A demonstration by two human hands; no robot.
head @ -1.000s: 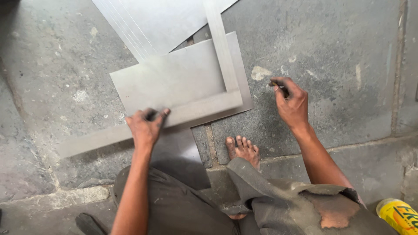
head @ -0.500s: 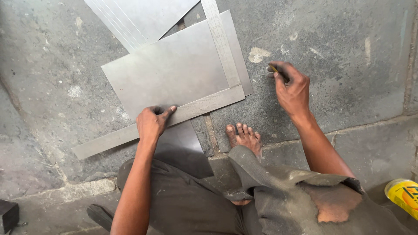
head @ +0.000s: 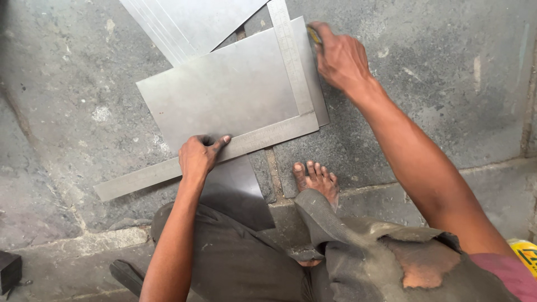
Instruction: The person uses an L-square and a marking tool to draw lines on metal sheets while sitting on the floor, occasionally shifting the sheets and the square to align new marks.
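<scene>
- The steel square (head: 263, 137) is pinned flat by the left hand (head: 198, 156), fingers spread over its long arm; it should be kept from sliding.
- A small marking tool (head: 315, 34) is pinched in the right hand (head: 341, 59) at the sheet's far edge, beside the short arm.
- The sheet (head: 224, 95), dull grey and smooth, lies on rough concrete floor (head: 436, 84).

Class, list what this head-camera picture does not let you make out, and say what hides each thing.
- Tool in the right hand: mostly covered by the fingers; kind unclear.
- Steel square: its markings are too small.
- Upper metal sheets: cut off by the top edge.
- Yellow object: cut off by the right edge.
- Left hand covers part of the square.
</scene>
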